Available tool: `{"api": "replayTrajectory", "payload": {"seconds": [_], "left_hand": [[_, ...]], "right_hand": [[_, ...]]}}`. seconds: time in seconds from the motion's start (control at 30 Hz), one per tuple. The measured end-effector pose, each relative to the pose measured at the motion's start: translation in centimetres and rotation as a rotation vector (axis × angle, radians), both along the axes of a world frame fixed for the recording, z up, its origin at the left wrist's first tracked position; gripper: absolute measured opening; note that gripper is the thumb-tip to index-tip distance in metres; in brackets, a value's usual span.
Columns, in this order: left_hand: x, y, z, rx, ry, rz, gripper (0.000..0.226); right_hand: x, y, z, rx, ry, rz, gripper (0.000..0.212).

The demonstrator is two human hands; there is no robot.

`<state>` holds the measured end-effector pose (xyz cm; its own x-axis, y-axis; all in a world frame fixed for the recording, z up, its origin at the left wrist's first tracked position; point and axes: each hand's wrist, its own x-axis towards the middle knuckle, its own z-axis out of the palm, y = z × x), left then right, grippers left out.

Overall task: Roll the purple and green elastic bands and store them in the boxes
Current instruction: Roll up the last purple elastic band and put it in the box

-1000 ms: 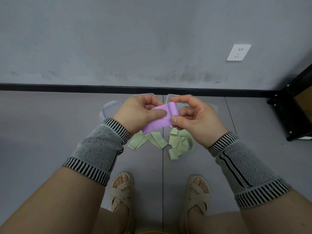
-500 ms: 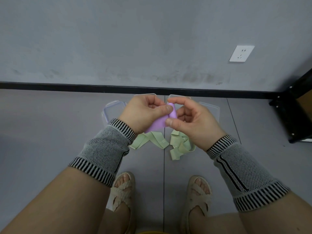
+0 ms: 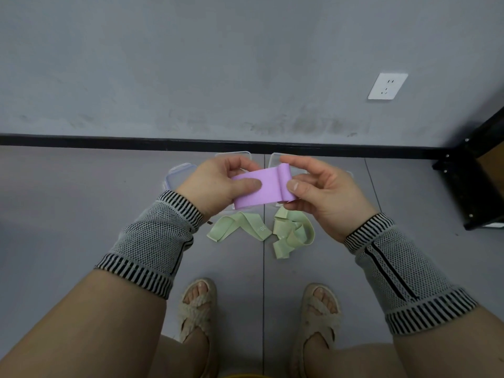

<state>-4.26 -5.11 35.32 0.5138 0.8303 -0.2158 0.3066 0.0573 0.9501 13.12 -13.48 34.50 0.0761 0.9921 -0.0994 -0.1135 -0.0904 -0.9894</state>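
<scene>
Flat purple elastic band (image 3: 260,188), light, soft and likely springy, held above the floor: left hand (image 3: 218,186) pinches its flat end, right hand (image 3: 316,192) pinches the started roll, best gripped there; clear plastic boxes (image 3: 180,173) mostly hidden.

My left hand (image 3: 218,186) and right hand (image 3: 324,192) cover most of the clear boxes (image 3: 180,174) on the floor, so I cannot tell how many there are or whether anything lies in them. My left thumb hides the left end of the purple band (image 3: 261,190), and my right fingers hide how far its right end is rolled. The small print on the left green band (image 3: 240,227) is too tiny to read. The black shelf (image 3: 474,184) at far right is cut off by the edge, as are both my forearms and knees at the near edge.
</scene>
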Motion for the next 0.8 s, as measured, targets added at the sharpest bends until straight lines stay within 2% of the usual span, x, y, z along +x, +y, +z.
{"api": "replayTrajectory", "payload": {"seconds": [0.23, 0.8], "left_hand": [[0.1, 0.3, 0.0, 0.033, -0.060, 0.029, 0.020], [0.9, -0.3, 0.4, 0.065, -0.129, 0.039, 0.018]], "right_hand": [[-0.1, 0.1, 0.1, 0.010, 0.015, -0.044, 0.036], [-1.1, 0.6, 0.0, 0.048, -0.172, -0.124, 0.031]]}}
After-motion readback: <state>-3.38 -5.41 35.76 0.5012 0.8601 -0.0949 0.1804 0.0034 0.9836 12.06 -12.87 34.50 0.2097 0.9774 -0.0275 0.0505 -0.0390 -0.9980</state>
